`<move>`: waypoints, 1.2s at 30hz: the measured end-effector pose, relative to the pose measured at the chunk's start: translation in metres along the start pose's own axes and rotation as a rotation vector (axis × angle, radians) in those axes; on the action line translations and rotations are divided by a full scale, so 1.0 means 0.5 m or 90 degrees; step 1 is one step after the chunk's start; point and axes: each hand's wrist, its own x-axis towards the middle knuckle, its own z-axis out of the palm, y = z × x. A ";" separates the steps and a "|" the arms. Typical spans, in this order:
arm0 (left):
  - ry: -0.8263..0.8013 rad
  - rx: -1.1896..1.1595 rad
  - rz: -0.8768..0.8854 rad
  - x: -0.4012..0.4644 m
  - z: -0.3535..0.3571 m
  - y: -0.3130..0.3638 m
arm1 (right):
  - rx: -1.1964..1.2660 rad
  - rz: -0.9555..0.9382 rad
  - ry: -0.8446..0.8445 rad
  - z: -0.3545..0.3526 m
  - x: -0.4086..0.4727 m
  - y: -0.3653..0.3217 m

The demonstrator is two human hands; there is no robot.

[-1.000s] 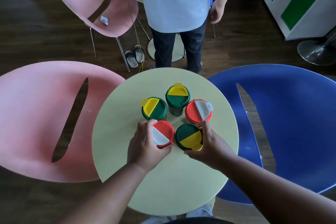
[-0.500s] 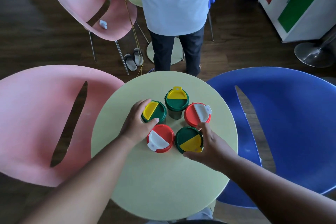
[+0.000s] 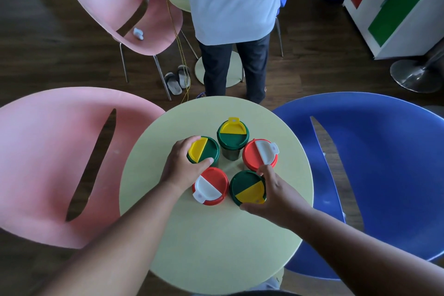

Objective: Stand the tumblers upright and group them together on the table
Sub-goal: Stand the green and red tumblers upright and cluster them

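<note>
Several lidded tumblers stand upright in a tight ring on the round pale-yellow table (image 3: 216, 243). My left hand (image 3: 183, 166) grips the left green-and-yellow tumbler (image 3: 204, 151), fingers and thumb curled round its lid. My right hand (image 3: 276, 194) grips the near green-and-yellow tumbler (image 3: 247, 187) from its right side. Between my hands stands a red tumbler with a white flap (image 3: 211, 186). Another green-and-yellow tumbler (image 3: 233, 133) is at the far side, and a second red tumbler (image 3: 258, 155) stands to the right.
A large pink chair (image 3: 48, 163) flanks the table on the left and a blue chair (image 3: 374, 175) on the right. A person in a white shirt (image 3: 230, 2) stands just beyond the table. Another pink chair (image 3: 125, 2) and slippers (image 3: 177, 79) lie behind.
My left hand left the near red tumbler and moved up-left onto the left green-and-yellow tumbler. My right hand stays on the near green tumbler.
</note>
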 end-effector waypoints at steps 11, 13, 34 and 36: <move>-0.022 0.035 0.006 -0.006 -0.009 -0.002 | -0.018 0.000 -0.013 -0.003 0.001 0.003; -0.002 0.049 0.022 -0.012 -0.013 0.001 | -0.014 0.001 -0.011 -0.006 0.000 0.005; -0.217 0.226 0.457 -0.061 -0.063 0.152 | -0.065 0.155 0.313 -0.023 -0.151 -0.060; -0.246 0.229 0.495 -0.077 -0.050 0.188 | -0.059 0.180 0.339 -0.023 -0.195 -0.049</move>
